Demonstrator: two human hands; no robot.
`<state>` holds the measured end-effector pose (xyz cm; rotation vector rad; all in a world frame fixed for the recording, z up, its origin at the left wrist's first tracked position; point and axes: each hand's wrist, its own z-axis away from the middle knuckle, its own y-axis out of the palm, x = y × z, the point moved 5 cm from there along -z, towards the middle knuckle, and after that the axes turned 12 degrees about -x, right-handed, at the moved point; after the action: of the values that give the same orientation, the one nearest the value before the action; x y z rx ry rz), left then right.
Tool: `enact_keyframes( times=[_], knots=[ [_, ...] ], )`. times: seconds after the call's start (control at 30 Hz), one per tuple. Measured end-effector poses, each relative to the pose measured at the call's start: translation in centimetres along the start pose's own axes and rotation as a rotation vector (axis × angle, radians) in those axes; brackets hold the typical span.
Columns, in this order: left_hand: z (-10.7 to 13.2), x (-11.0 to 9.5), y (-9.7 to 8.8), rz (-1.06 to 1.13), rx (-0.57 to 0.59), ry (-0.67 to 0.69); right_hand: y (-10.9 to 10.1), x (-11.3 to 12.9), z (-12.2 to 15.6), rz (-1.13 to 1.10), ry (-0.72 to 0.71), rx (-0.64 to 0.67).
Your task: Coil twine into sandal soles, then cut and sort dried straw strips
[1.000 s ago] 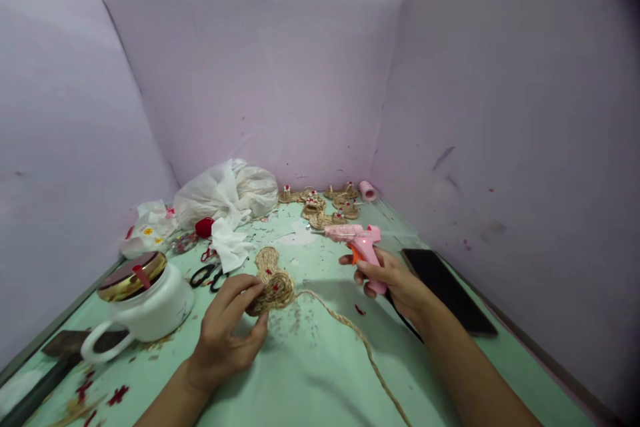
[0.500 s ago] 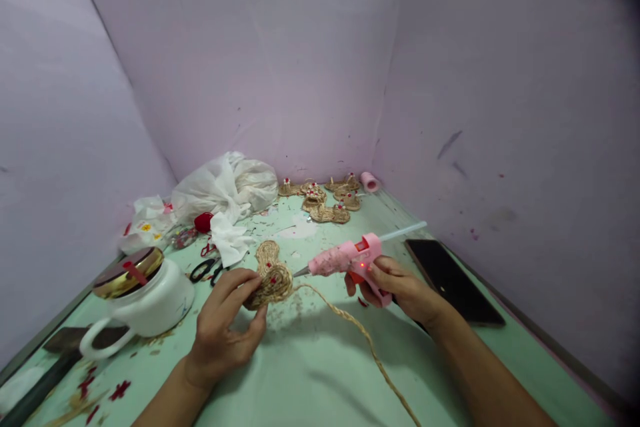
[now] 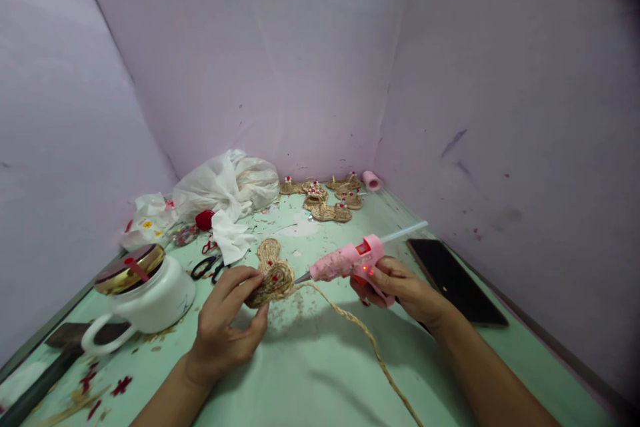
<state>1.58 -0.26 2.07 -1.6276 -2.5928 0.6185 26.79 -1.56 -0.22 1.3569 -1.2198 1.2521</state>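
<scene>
Between the thumb and fingers of my left hand (image 3: 227,320) is a small slipper sole (image 3: 275,283) of coiled, braided straw with a red bit on it. A loose straw braid (image 3: 367,337) runs from its right edge toward the front of the table. A second straw sole (image 3: 269,251) lies just behind it. My right hand (image 3: 395,287) grips a pink glue gun (image 3: 350,260) with a clear glue stick out of its back and a red light lit. Its metal nozzle is at the right edge of the held sole; whether it touches cannot be made out.
On the left stand a white mug (image 3: 165,297) with a gold lid, a hammer (image 3: 63,360) and black scissors (image 3: 204,268). A white plastic bag (image 3: 227,180) and several small straw slippers (image 3: 330,213) sit at the back. A dark phone (image 3: 457,280) lies right; purple walls (image 3: 250,67) enclose the table.
The view has shifted very slightly. Both hands keep nearly the same pose, with the nozzle still at the sole's edge.
</scene>
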Motion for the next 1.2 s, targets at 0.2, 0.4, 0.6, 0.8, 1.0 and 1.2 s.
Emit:
enact_keyframes(
  times=[0.2, 0.4, 0.6, 0.8, 1.0, 1.2],
  knots=[
    [0.12, 0.02, 0.03, -0.004, 0.012, 0.001, 0.17, 0.27, -0.02, -0.013, -0.007, 0.012],
    [0.14, -0.1, -0.04, -0.002, 0.01, 0.015, 0.23, 0.68, -0.08, -0.046, 0.001, -0.024],
    [-0.02, -0.31, -0.07, 0.008, 0.008, 0.006, 0.12, 0.48, -0.12, -0.047, 0.008, -0.043],
    [-0.09, -0.42, -0.02, -0.002, 0.017, 0.019, -0.01, 0.14, -0.17, -0.062, 0.014, -0.066],
    [0.12, -0.28, 0.07, 0.016, 0.03, 0.024, -0.05, 0.06, -0.18, -0.06, 0.015, -0.079],
    [0.06, -0.47, 0.06, 0.017, 0.032, 0.03, -0.06, -0.02, -0.23, -0.078, 0.027, -0.092]
  ],
)
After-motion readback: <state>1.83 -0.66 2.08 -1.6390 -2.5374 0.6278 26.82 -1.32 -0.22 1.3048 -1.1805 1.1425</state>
